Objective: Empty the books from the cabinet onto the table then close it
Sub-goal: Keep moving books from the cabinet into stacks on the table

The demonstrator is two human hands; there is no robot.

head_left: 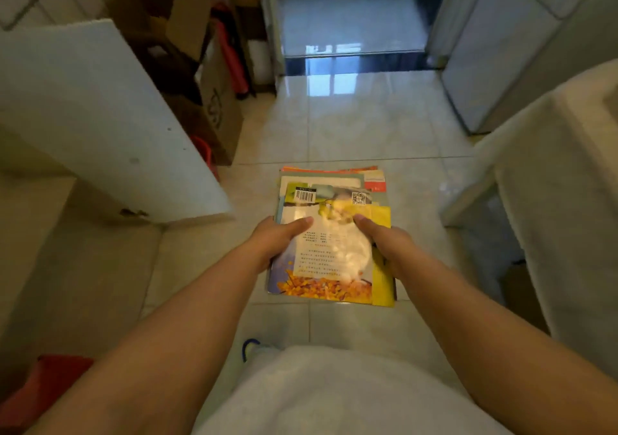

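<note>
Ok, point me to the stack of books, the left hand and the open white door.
stack of books (329, 197), head view, on the top cover near its barcode.
left hand (279, 239), head view, back of the hand.
open white door (100, 116), head view, middle of its panel.

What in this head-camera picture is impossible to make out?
- Lower books in the colourful stack of books: covered by the top one.
- Fingers of the left hand and right hand: under the stack; only thumbs show.
- Small printed text on the top cover: too small.
- White open cabinet door: cabinet interior out of frame.
</note>
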